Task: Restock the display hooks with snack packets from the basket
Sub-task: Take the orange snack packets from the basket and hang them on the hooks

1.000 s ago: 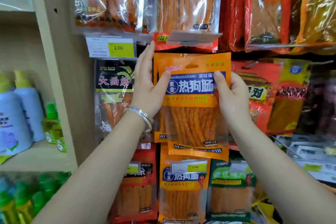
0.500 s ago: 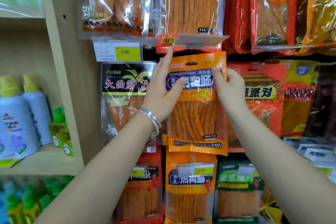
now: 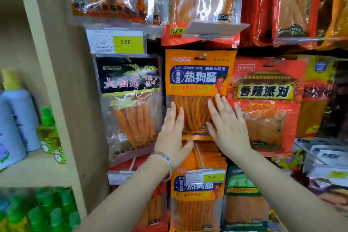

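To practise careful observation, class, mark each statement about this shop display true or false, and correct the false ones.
1. The orange packet hangs on a hook. True.
2. Both hands grip the top corners of that packet. False: the left hand and right hand lie with straight fingers against its lower part.
3. The bracelet sits on the right wrist. False: it is on the left wrist.
4. A black packet hangs to the left of the orange one. True.
5. The yellow price tag above the black packet reads 3.00. False: it reads 2.00.
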Action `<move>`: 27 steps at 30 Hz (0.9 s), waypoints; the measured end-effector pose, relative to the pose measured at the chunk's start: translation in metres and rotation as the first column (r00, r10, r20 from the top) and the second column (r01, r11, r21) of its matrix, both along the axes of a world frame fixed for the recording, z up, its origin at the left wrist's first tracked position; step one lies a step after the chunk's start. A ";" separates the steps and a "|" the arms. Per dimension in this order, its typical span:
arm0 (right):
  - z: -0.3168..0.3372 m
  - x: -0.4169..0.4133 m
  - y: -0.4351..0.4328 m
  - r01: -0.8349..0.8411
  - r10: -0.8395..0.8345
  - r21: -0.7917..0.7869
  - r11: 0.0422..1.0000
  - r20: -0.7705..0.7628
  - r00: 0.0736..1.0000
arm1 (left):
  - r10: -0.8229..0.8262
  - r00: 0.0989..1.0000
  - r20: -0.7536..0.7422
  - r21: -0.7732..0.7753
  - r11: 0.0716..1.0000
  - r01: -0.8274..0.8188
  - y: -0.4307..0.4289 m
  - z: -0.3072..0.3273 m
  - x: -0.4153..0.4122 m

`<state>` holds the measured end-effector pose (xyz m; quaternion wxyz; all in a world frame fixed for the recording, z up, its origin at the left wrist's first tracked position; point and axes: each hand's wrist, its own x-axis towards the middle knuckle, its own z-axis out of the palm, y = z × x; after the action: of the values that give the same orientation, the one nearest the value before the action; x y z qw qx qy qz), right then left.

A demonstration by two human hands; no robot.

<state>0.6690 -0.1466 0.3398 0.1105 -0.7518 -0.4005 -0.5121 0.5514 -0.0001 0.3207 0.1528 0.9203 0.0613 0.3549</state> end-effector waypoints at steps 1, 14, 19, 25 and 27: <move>-0.001 0.005 0.005 0.035 -0.035 -0.030 0.999 -0.022 0.999 | 0.004 1.000 -0.022 -0.009 1.000 -0.004 0.002 0.002 0.005; 0.030 0.021 0.031 0.189 -0.279 -0.355 0.916 -0.220 0.935 | 0.085 0.957 -0.278 -0.085 0.990 -0.112 0.005 0.033 0.039; 0.041 -0.019 -0.006 -0.116 0.060 -0.085 0.990 -0.489 0.870 | -0.031 0.986 -0.163 -0.236 0.972 -0.008 -0.015 0.048 0.003; -0.031 -0.097 -0.065 -0.186 0.412 0.375 0.908 -0.725 0.551 | -0.075 0.980 0.185 -0.477 0.865 0.156 -0.061 -0.017 -0.092; -0.080 -0.129 -0.081 -0.174 0.456 0.422 0.890 -0.823 0.339 | -0.057 0.997 0.043 -0.618 0.783 0.071 -0.081 -0.066 -0.132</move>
<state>0.5397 -0.2276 0.2594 0.5037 -0.7918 -0.3434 -0.0380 0.4195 -0.0812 0.2547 0.4584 0.8171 0.1412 0.3197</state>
